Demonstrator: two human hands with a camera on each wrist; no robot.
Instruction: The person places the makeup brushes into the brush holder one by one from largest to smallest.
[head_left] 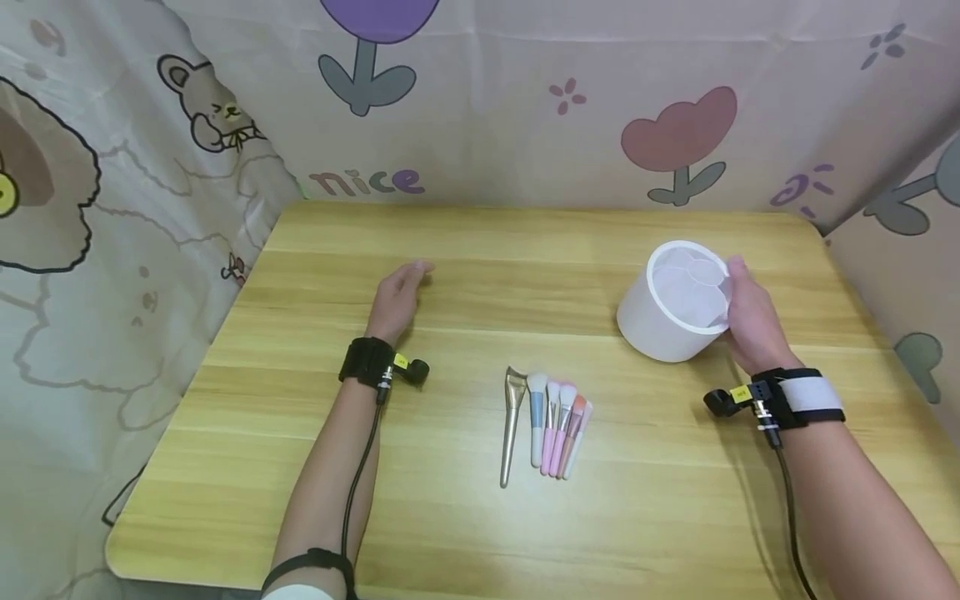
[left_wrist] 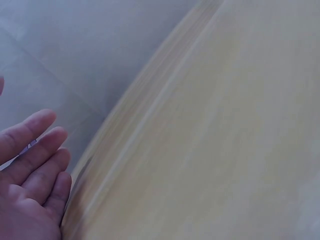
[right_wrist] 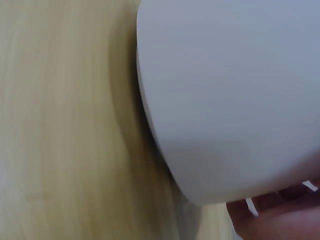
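Observation:
My right hand [head_left: 752,319] grips the right side of a white round brush holder [head_left: 663,321], its thumb at the rim. The holder has clear dividers inside and tilts slightly. In the right wrist view its smooth wall [right_wrist: 230,90] fills much of the frame, and the fingers [right_wrist: 280,215] curl at its lower edge. Over the left part of the table, my left hand [head_left: 395,304] holds nothing, its fingers loosely bent. Between the hands lie several makeup brushes: a metallic one [head_left: 510,429], a blue-handled one [head_left: 536,425] and pink ones [head_left: 558,437] side by side.
The wooden table [head_left: 450,533] has a rounded front left corner. A printed curtain [head_left: 510,108] hangs along its back and both sides. Each wrist wears a strapped camera, and a black cable [head_left: 360,475] runs along the left forearm.

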